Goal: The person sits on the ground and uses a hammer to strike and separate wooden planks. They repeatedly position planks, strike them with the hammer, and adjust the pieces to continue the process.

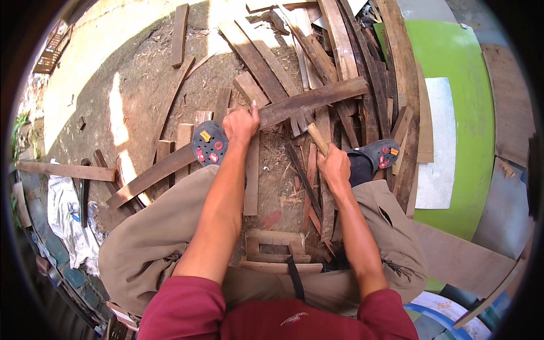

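Ground (144, 79), partly sunlit, beneath planks (252, 56), right grip (334, 164) around hammer (318, 138), left grip (241, 123) around long plank (326, 96)

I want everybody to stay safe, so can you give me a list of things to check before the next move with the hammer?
1. Right hand gripping the hammer by its handle: ok.
2. Left hand apart from the hammer head: ok, there is a gap between them.
3. Long plank steadied: looks ok, with the left hand at it and the left clog seemingly on top.
4. Gloves on: not ok, both hands are bare.
5. Ground around the feet tidy: not ok, loose boards lie about.
6. Spot under the hammer head: cannot tell, it is hidden.
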Demonstrator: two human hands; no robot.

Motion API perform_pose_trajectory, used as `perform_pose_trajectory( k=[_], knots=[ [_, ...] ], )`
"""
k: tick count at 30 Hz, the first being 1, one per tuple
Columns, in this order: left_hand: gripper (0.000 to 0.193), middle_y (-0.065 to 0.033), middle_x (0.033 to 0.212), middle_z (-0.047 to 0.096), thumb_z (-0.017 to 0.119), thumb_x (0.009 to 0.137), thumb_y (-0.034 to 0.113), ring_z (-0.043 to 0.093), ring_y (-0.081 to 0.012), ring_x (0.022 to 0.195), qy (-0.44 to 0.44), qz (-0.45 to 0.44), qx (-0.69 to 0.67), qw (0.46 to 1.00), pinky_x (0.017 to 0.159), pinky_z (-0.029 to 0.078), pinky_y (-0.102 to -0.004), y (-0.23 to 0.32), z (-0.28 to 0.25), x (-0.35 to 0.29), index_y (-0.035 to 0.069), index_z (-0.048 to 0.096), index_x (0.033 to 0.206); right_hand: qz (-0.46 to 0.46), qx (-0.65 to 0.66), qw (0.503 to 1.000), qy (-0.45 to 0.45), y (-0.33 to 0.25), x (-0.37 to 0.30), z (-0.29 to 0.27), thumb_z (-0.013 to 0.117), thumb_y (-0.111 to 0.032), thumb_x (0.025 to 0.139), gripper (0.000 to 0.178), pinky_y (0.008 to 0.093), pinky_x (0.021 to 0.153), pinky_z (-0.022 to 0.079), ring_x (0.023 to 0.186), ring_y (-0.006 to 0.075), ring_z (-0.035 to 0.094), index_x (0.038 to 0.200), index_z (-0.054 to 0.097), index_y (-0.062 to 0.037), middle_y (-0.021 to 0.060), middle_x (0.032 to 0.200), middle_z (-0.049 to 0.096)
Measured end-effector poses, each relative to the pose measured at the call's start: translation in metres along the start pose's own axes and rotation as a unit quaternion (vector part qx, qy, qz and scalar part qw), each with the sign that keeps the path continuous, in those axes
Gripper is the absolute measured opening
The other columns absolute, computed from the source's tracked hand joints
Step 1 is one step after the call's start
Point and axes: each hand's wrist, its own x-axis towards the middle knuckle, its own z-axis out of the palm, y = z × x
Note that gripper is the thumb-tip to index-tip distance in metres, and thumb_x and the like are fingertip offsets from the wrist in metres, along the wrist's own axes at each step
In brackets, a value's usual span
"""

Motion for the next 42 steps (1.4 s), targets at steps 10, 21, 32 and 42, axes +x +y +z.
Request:
perform_pose_trajectory(
  k=[10, 21, 32, 42],
  knots=[
    [0.065, -0.0269, 0.087, 0.071, 0.037, 0.100, 0.056, 0.071, -0.0435, 0.087, 0.008, -0.001, -0.002, 1.000, 0.085, 0.052, -0.0503, 0.001, 0.002, 0.001, 0.005, 0.077, 0.092, -0.070, -0.023, 0.997, -0.020, 0.022, -0.003, 0.019, 0.070, -0.018, 0.077, 0.050, 0.0517, 0.070, 0.055, 0.078, 0.0419, 0.069, 0.126, 0.065, -0.0093, 0.0221, 0.082, 0.069],
    [0.063, -0.0242, 0.087, 0.072, 0.039, 0.099, 0.054, 0.071, -0.0389, 0.088, 0.011, -0.010, 0.000, 1.000, 0.085, 0.052, -0.0484, -0.001, 0.001, 0.000, 0.005, 0.077, 0.087, -0.405, -0.091, 0.910, -0.020, 0.041, 0.018, 0.010, 0.074, -0.014, 0.068, 0.027, 0.0433, 0.062, 0.053, 0.073, 0.0325, 0.067, 0.089, 0.058, -0.0098, 0.0120, 0.075, 0.064],
    [0.063, -0.0275, 0.090, 0.071, 0.039, 0.100, 0.053, 0.070, -0.0437, 0.089, 0.016, -0.003, -0.013, 1.000, 0.085, 0.052, -0.0506, -0.001, 0.001, 0.001, 0.003, 0.076, 0.089, -0.346, -0.151, 0.925, 0.049, 0.044, 0.052, -0.009, 0.064, -0.011, 0.080, 0.008, 0.0445, 0.059, 0.054, 0.066, 0.0324, 0.068, 0.083, 0.057, -0.0071, 0.0133, 0.070, 0.064],
    [0.062, -0.0254, 0.089, 0.072, 0.041, 0.099, 0.053, 0.070, -0.0420, 0.088, 0.009, 0.003, -0.016, 1.000, 0.084, 0.052, -0.0501, -0.003, 0.001, -0.001, 0.003, 0.076, 0.089, -0.320, -0.187, 0.928, 0.032, 0.049, 0.043, -0.002, 0.060, -0.012, 0.085, 0.006, 0.0447, 0.058, 0.054, 0.065, 0.0331, 0.068, 0.083, 0.057, -0.0069, 0.0142, 0.072, 0.064]
  ],
)
